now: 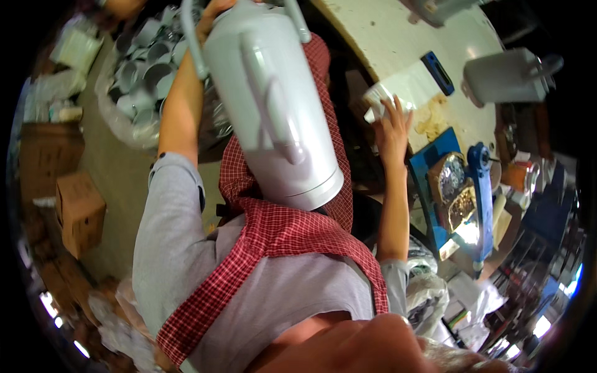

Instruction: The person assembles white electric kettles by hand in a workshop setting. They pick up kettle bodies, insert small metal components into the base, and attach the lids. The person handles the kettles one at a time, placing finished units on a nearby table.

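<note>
In the upper middle of the frame we hold a large pale grey plastic jug body with a long moulded handle (273, 105). It is tilted, its flat round base pointing to the lower right and its top end going out of the upper edge. Our left hand (214, 12) is closed at that top end, beside a thin grey bail (194, 43), so the jug hangs from the arm and stays above our lap. The grip itself is partly cut by the edge, so we cannot tell exactly which part the fingers enclose.

Our right hand (392, 127) reaches to the right of the middle, to the near edge of the round whitish bench (385, 37). Its fingers are spread and half open, and they touch a small white crumpled piece, maybe paper or plastic (379, 102). We judge that it is not yet gripped.

Over the grey shirt we wear a red checked cloth apron (273, 236), probably to protect the clothes.

On the bench, a second pale grey jug (507, 78) lies on its side in the upper right, and a small dark blue flat block (438, 73) lies near it. Lower right stands a blue metal hand press with a lever (479, 199), near to the right arm. In the upper left a heap of similar grey plastic parts in a clear bag (140, 68) lies on the floor, within reach of the left arm, and brown cardboard boxes (78, 211) stand on the left.
</note>
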`<state>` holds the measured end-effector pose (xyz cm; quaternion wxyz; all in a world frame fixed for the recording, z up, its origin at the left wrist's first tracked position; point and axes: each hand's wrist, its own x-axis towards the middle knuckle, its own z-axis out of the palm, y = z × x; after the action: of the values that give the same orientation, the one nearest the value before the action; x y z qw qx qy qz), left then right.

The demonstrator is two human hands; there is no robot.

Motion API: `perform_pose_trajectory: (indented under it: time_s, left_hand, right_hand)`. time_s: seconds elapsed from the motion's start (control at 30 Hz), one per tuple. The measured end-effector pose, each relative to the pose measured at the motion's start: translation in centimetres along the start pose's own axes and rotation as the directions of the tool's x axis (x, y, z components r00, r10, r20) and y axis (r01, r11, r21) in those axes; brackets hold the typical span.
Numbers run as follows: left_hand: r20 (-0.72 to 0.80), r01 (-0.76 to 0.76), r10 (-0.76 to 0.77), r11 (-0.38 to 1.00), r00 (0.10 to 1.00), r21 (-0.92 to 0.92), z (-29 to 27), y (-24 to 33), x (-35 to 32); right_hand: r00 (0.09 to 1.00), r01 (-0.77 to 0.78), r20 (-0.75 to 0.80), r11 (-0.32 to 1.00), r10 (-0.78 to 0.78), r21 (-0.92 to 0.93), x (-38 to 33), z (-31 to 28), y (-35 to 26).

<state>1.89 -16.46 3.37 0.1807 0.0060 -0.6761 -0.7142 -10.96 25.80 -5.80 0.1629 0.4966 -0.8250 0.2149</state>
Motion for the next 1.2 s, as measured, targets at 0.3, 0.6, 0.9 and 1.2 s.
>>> perform_pose_trajectory:
  time_s: [0.3,0.6,0.9,1.2]
  left_hand:
    - [-0.047,0.036,-0.037,0.999,0.998,-0.02,2.0,-0.5,0.3]
    - [-0.05,0.055,-0.057,0.998,0.997,-0.032,2.4,-0.5,1.1]
    - [-0.067,0.066,-0.07,0.997,0.995,-0.048,2.6,-0.6,0.5]
    - [-0.081,0.067,-0.072,0.996,0.994,-0.064,2.3,-1.2,0.9]
  right_hand:
    - [0.712,-0.66,0.687,0.197,-0.145,0.725,2.2,-13.7,-11.2]
    - [0.774,-0.567,0.633,0.472,0.025,0.675,3.5,-10.7,-13.8]
    - [0.773,-0.55,0.633,0.549,0.049,0.629,3.8,-11.0,-14.4]
    - [0.947,0.286,-0.24,0.904,-0.215,0.318,-2.4,-8.3,-14.3]
